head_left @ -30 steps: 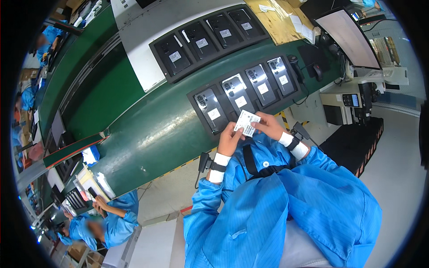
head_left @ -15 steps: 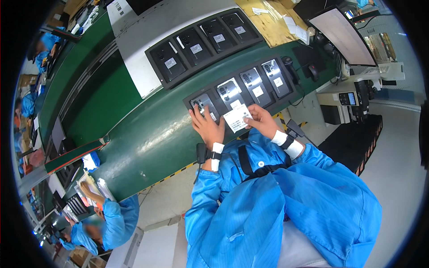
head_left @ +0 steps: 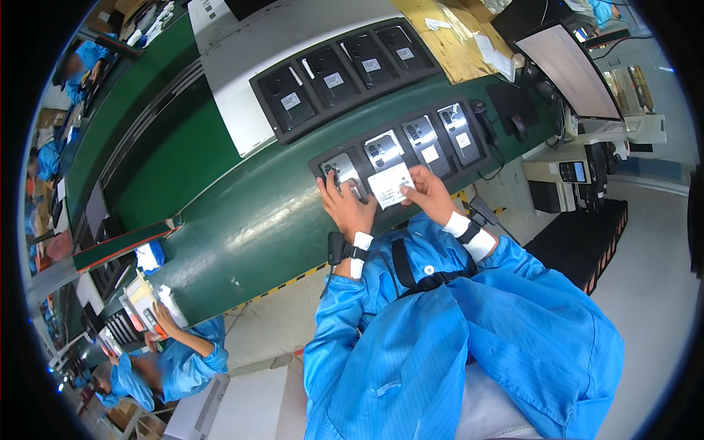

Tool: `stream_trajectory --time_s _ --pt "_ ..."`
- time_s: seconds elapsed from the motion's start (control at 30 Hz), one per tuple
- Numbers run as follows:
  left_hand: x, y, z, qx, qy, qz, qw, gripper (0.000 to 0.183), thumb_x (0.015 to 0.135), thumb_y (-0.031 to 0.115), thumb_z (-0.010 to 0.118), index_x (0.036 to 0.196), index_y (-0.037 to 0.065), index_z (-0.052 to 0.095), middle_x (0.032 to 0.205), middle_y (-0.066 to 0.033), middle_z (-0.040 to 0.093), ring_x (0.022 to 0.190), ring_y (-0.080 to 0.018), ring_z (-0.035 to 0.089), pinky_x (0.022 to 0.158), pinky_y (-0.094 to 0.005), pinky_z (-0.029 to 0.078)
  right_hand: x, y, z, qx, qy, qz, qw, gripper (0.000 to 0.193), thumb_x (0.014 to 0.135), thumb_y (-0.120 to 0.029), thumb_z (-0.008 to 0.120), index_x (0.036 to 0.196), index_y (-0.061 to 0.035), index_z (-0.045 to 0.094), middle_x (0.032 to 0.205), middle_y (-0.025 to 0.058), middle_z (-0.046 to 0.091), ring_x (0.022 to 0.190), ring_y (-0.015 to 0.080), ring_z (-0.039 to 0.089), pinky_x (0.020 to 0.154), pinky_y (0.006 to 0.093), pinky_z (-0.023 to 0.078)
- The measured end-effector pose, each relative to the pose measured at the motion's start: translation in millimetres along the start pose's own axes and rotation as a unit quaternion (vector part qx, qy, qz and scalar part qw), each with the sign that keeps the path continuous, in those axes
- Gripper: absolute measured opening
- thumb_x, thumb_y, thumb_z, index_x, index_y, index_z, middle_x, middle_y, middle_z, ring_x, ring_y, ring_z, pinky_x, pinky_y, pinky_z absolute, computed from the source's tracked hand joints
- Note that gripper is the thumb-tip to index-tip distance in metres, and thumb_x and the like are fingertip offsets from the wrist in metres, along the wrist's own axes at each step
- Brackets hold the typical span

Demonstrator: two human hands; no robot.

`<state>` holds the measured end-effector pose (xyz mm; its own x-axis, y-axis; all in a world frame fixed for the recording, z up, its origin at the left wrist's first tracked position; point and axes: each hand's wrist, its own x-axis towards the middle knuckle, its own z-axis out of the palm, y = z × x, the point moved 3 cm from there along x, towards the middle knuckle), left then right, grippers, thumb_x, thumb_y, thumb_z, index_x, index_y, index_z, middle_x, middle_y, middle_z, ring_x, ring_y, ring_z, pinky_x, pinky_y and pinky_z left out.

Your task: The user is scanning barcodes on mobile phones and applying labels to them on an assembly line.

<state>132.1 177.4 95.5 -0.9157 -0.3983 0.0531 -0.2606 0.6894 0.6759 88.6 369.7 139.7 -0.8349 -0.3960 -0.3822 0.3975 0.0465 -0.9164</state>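
Note:
My right hand [head_left: 431, 196] pinches a white printed label sheet [head_left: 391, 185] between thumb and fingers. The sheet hovers over the lower part of the second phone [head_left: 383, 150] in the near tray. My left hand [head_left: 349, 207] lies with fingers apart on the leftmost phone [head_left: 339, 166], touching its back near the camera end and covering part of it. Two more phones, a third [head_left: 422, 139] and a fourth [head_left: 460, 133], lie farther right in the same dark tray [head_left: 480, 160], each with a small white sticker.
Behind it, a second dark tray [head_left: 286, 134] holds several black phones with stickers. A monitor [head_left: 568, 66], a mouse [head_left: 518, 128] and a label-printer-like machine [head_left: 561, 172] stand at the right. A co-worker in blue [head_left: 183, 352] handles items at the lower left of the green bench [head_left: 242, 242].
The whole view has shifted slightly, moving the trays a little right and down. My hands keep their places on the phone and the label sheet. The co-worker's arm has moved.

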Motion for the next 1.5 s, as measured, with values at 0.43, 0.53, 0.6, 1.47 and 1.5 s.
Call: stream_trajectory --time_s 0.43,0.53,0.6,1.47,1.5 --pt "-3.7 -20.2 -19.1 -0.216 0.013 0.014 0.976 0.042 0.067 0.005 0.079 0.097 0.008 0.05 0.154 -0.0206 0.039 0.14 -0.0459 0.043 0.114 -0.0499 0.037 93.2 23.7 49.1 -0.293 0.055 -0.004 0.954 0.062 0.09 -0.021 0.076 0.141 0.0002 0.046 0.108 0.0146 0.064 0.077 0.0236 0.069 0.066 0.0368 0.055" --pt "-4.8 -22.6 -18.0 -0.217 0.021 0.018 0.976 0.041 0.067 0.004 0.079 0.096 0.008 0.05 0.154 -0.02 0.04 0.14 -0.0449 0.043 0.113 -0.0495 0.037 72.5 3.4 32.4 -0.383 0.091 -0.112 0.913 0.066 0.088 -0.022 0.076 0.145 -0.0051 0.05 0.122 0.0162 0.062 0.098 0.0317 0.066 0.084 0.0412 0.054" --pt "-4.8 -23.1 -17.3 -0.228 0.02 0.022 0.973 0.041 0.068 0.004 0.079 0.096 0.008 0.05 0.154 -0.0201 0.04 0.14 -0.0448 0.043 0.114 -0.0502 0.037 60.4 -5.4 35.8 -0.461 0.057 -0.279 0.84 0.059 0.089 -0.02 0.072 0.143 -0.0049 0.053 0.134 0.016 0.06 0.124 0.0359 0.057 0.104 0.0478 0.046" --pt "-80.8 -61.8 20.5 -0.166 0.039 -0.235 0.957 0.053 0.108 0.029 0.049 0.151 -0.002 0.045 0.152 -0.0254 0.044 0.142 -0.041 0.041 0.118 -0.043 0.031 6.0 23.7 -248.2 -0.402 0.313 0.016 0.861 0.051 0.094 -0.023 0.069 0.141 -0.0055 0.06 0.128 0.0238 0.065 0.118 0.0407 0.061 0.101 0.0444 0.048" --pt "-81.8 -55.9 17.8 -0.14 0.062 -0.229 0.961 0.051 0.107 0.029 0.049 0.15 0.001 0.048 0.149 -0.0258 0.048 0.142 -0.0418 0.04 0.119 -0.044 0.03 3.5 21.6 -252.7 -0.381 0.297 0.027 0.875 0.051 0.093 -0.023 0.069 0.141 -0.0064 0.06 0.124 0.0246 0.069 0.112 0.0409 0.066 0.099 0.0432 0.051"
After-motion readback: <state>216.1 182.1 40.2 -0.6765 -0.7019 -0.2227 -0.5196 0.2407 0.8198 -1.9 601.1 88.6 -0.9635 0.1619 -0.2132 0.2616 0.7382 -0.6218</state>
